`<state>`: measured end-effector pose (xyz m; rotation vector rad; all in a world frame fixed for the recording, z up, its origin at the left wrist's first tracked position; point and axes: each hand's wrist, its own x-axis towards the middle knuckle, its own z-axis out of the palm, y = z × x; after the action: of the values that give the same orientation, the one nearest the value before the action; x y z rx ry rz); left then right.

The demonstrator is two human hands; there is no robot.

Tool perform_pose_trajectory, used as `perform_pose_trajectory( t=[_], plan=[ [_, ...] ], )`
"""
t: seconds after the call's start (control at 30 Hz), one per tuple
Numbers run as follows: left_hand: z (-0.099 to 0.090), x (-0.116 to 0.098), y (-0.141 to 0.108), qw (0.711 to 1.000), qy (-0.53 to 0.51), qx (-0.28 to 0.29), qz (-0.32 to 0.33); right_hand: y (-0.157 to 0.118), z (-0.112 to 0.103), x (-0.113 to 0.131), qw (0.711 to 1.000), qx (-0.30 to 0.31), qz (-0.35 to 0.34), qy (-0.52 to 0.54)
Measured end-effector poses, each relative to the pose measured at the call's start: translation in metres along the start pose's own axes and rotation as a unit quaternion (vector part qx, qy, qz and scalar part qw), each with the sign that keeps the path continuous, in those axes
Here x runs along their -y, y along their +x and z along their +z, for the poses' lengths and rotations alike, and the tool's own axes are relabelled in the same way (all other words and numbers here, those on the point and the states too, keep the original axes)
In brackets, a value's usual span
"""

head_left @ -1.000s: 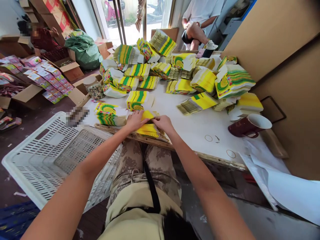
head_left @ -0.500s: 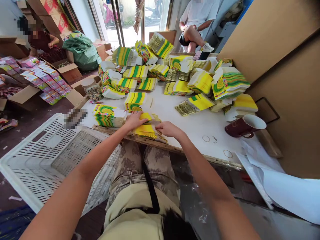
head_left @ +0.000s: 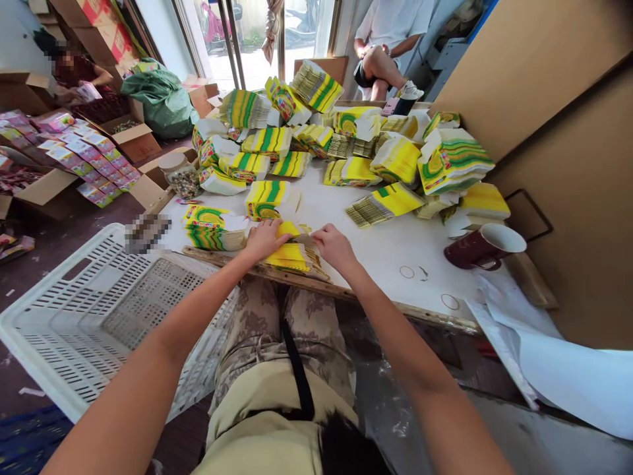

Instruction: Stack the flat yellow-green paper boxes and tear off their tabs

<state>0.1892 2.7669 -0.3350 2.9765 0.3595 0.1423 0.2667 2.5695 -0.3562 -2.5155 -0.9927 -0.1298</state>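
Observation:
A fanned stack of flat yellow cartons (head_left: 291,256) lies at the near edge of the white table, in front of me. My left hand (head_left: 266,240) rests on its left part, fingers stretched out and pressing down. At the stack's right end, my right hand (head_left: 334,245) has thumb and forefinger pinched on the pale end flap of a carton (head_left: 307,239). Just left of my left hand is another stack of green and yellow cartons (head_left: 212,231). A further yellow carton stack (head_left: 268,199) sits right behind the left hand.
Many carton piles (head_left: 267,142) cover the table's far side. A jar of small pieces (head_left: 182,177) stands at left; a dark mug (head_left: 477,249) lies tilted at right, near rubber bands (head_left: 450,302). A white plastic crate (head_left: 59,316) is at lower left. Two other people sit beyond.
My right hand has moved slightly up and away from me, lifting a carton's end flap. The left hand stays on the stack. The person at far left now holds a pale packet.

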Motion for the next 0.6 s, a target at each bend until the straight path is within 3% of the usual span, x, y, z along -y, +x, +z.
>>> perform_pose_trajectory(
  t=[0.13,0.27,0.6],
  plan=[
    [-0.001,-0.002,-0.001,1.000,-0.002,0.003,-0.003,-0.006,0.004,0.003,0.999,-0.011,-0.025,-0.042],
    [0.000,-0.001,-0.001,1.000,0.000,-0.002,-0.004,-0.004,0.002,0.005,0.997,0.019,-0.034,-0.064],
    [0.002,0.001,-0.001,1.000,0.010,-0.005,0.008,0.025,0.011,0.018,0.992,0.031,0.070,-0.104]
  ],
)
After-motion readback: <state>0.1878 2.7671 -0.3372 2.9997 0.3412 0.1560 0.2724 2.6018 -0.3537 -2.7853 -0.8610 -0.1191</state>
